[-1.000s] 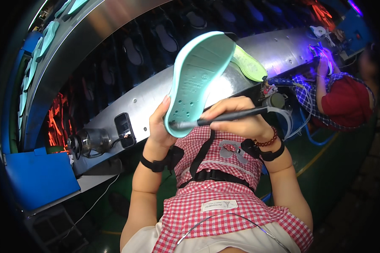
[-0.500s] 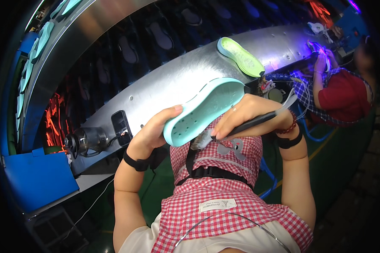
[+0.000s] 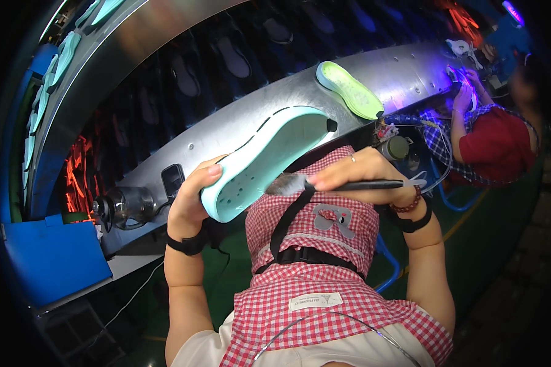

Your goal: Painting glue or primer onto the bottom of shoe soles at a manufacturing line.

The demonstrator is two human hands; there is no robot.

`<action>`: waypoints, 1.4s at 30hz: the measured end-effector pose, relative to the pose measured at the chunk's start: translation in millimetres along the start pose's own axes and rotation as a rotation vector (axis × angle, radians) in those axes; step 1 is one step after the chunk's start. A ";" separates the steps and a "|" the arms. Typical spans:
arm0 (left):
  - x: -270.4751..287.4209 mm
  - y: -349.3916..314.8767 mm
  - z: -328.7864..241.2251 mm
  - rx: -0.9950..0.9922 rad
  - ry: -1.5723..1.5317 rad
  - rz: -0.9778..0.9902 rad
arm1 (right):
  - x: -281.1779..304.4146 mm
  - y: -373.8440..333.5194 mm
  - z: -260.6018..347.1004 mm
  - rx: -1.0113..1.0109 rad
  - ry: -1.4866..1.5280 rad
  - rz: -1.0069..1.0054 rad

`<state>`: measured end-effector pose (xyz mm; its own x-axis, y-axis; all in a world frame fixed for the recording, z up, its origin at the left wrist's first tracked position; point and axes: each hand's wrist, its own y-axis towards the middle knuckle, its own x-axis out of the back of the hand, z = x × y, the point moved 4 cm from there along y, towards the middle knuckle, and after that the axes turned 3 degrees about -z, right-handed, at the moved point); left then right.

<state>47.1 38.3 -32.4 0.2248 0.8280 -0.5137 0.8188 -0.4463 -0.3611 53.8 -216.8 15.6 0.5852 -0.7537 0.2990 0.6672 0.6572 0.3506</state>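
My left hand (image 3: 193,199) is closed on one end of a mint-green shoe sole (image 3: 269,144), tilted up over my lap. Small holes dot the sole's inner face near that hand, and a black piece marks its far right end. In my right hand (image 3: 370,171), the fingers wrap round a brush (image 3: 373,185) with a black handle. The brush's pale bristles (image 3: 288,184) lie against or just beside the sole's near edge; I cannot tell whether they touch.
A yellow-green sole (image 3: 352,92) rests on the curved metal table (image 3: 220,125). Left are a phone (image 3: 172,179), a dark jug (image 3: 128,205) and a blue box (image 3: 58,260). Beyond runs a rack of soles (image 3: 232,58). A jar (image 3: 397,147) and a co-worker (image 3: 496,137) are at right.
The sole has shifted left with my left hand, uncovering more of the brush. The bristles have moved up to the sole's near edge, and my right hand has turned slightly.
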 end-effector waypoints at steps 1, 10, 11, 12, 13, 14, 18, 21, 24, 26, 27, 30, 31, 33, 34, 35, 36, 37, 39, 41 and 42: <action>1.7 -1.7 -3.2 -0.046 0.067 -0.011 | -0.4 -4.1 2.9 0.019 -0.059 0.047; -25.1 45.7 35.7 -0.258 -0.535 0.186 | -22.5 15.9 -23.5 -0.230 0.133 -0.328; -26.5 47.5 41.4 -0.271 -0.598 0.151 | -25.9 16.3 -35.2 -0.335 0.222 -0.363; -28.7 46.9 46.6 -0.284 -0.667 0.107 | -27.8 16.9 -37.9 -0.346 0.245 -0.409; -32.3 47.5 49.3 -0.281 -0.671 0.103 | -28.9 17.3 -39.6 -0.357 0.268 -0.454; -31.5 48.9 51.4 -0.279 -0.625 -0.031 | -30.0 18.3 -40.1 -0.389 0.223 -0.445; -16.4 52.2 51.0 -0.352 -0.543 -0.200 | -51.2 24.0 -13.7 0.098 -0.274 -0.300; -0.8 50.8 42.4 -0.406 -0.576 -0.138 | -55.4 11.0 3.4 0.103 -0.240 -0.052; -11.9 42.4 34.1 -0.408 -0.582 -0.127 | -40.3 14.8 10.4 0.044 -0.105 -0.053; -26.8 39.8 34.7 -0.397 -0.597 -0.152 | -28.4 21.7 10.6 -0.133 0.041 -0.211; -32.7 43.3 32.3 -0.389 -0.606 -0.158 | -23.0 28.6 7.0 -0.088 -0.096 -0.300; -39.0 47.8 21.1 -0.452 -0.608 -0.030 | -42.0 29.6 9.5 -0.004 -0.032 -0.209; -37.6 46.7 16.5 -0.504 -0.657 0.003 | -45.1 26.8 13.2 0.031 0.025 -0.122; -33.0 39.9 11.3 -0.513 -0.617 -0.080 | -47.1 21.4 13.8 0.050 0.226 -0.083; -32.3 37.1 7.7 -0.547 -0.610 -0.124 | -37.3 20.7 14.4 -0.035 0.220 -0.093; -31.4 34.5 4.8 -0.581 -0.602 -0.169 | -29.9 20.8 9.6 -0.100 0.322 -0.251; -33.8 35.7 1.2 -0.603 -0.598 -0.148 | -25.6 22.6 2.3 -0.143 0.249 -0.242; -33.6 36.2 1.2 -0.602 -0.600 -0.147 | -23.5 22.6 -5.7 -0.185 0.176 -0.232; -26.6 33.2 -2.9 -0.695 -0.488 -0.237 | -33.8 17.9 -2.6 -0.007 0.110 -0.105; -21.0 32.1 -8.6 -0.704 -0.469 -0.156 | -31.0 16.4 4.3 0.067 0.186 -0.022; -21.5 30.6 -10.2 -0.705 -0.444 -0.150 | -25.9 15.1 3.1 0.028 0.244 0.008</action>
<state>72.7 10.3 -24.5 -0.0203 0.5853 -0.8106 0.9944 0.0961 0.0445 47.3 -187.3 15.9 0.6866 -0.7226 0.0799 0.6512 0.6602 0.3743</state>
